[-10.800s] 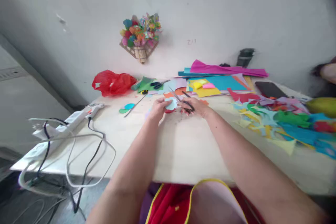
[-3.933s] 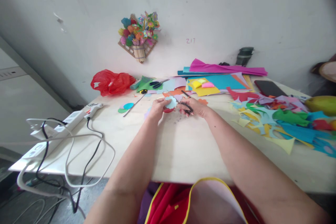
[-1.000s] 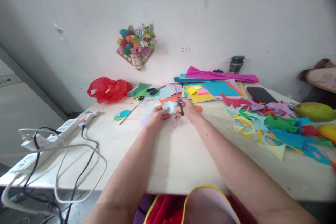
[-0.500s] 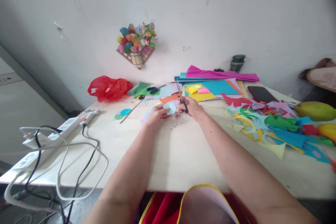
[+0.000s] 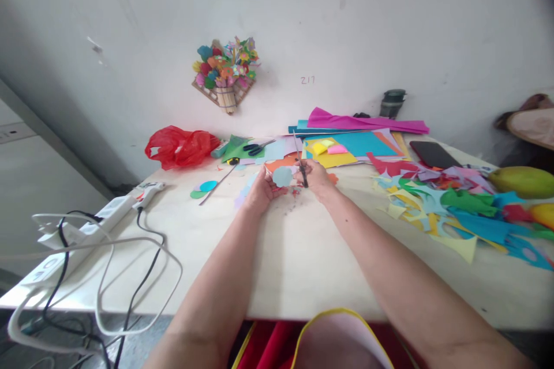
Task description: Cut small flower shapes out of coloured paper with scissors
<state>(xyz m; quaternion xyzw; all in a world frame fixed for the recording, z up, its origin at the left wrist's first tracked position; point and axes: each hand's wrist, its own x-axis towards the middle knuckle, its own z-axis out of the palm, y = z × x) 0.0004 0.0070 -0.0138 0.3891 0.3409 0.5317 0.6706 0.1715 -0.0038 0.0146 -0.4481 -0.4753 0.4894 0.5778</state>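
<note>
Between my two hands is a pale blue paper piece (image 5: pixel 283 177) with a rounded, scalloped outline, raised over the middle of the table. My left hand (image 5: pixel 262 189) is closed at its left edge. My right hand (image 5: pixel 318 177) is wrapped round the scissors (image 5: pixel 303 173), whose blades point up and away from me; its fingertips are close to the paper's right edge. Small red scraps (image 5: pixel 296 191) lie on the table beneath. Orange paper (image 5: pixel 283 162) shows behind the hands, partly hidden by them.
Coloured paper scraps (image 5: pixel 433 202) cover the right side, near a phone (image 5: pixel 434 154) and a yellow-green fruit (image 5: pixel 521 182). Paper sheets (image 5: pixel 376 147) lie at the back. A second pair of scissors (image 5: pixel 255 149) and a red plastic bag (image 5: pixel 179 147) are back left; a power strip (image 5: pixel 108 206) with cables lies left.
The pale blue paper has turned, so its flat face and scalloped outline now show. My left hand has shifted its hold and rotated slightly. My right hand still has the scissors.
</note>
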